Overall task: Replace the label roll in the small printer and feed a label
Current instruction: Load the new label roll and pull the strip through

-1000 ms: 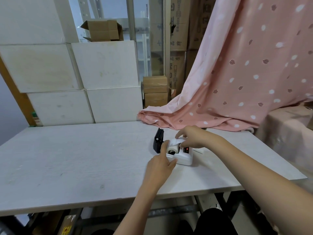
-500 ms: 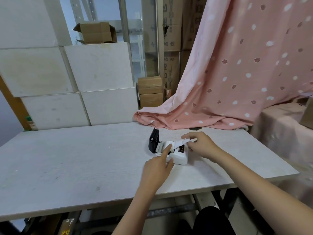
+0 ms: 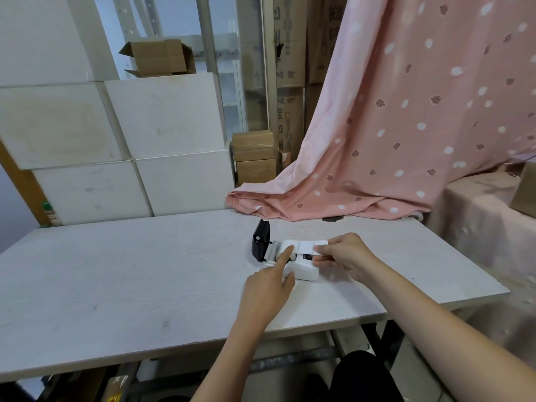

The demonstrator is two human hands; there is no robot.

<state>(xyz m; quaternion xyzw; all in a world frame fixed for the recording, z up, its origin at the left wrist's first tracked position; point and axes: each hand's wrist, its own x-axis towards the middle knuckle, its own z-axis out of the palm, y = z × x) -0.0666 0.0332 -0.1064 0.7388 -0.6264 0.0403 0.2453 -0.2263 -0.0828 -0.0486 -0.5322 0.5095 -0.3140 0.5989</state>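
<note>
A small white printer (image 3: 304,271) sits on the pale table (image 3: 116,280) with its black lid (image 3: 261,240) swung open to the left. A white label roll (image 3: 285,245) lies in its bay. A strip of white labels (image 3: 309,246) runs from the roll to the right. My right hand (image 3: 345,255) pinches the free end of that strip between thumb and fingers. My left hand (image 3: 268,288) rests at the printer's near side, its index finger stretched out and touching the roll.
Pink dotted cloth (image 3: 377,158) drapes onto the table's far right corner, just behind the printer. White blocks (image 3: 130,146) are stacked behind the table's far edge, with cardboard boxes (image 3: 255,156) beside them. The table's right edge (image 3: 475,297) lies close to my right arm.
My right hand has pulled the label strip out of the roll to the right, from over the printer to beyond its right end. My left index finger stays on the roll.
</note>
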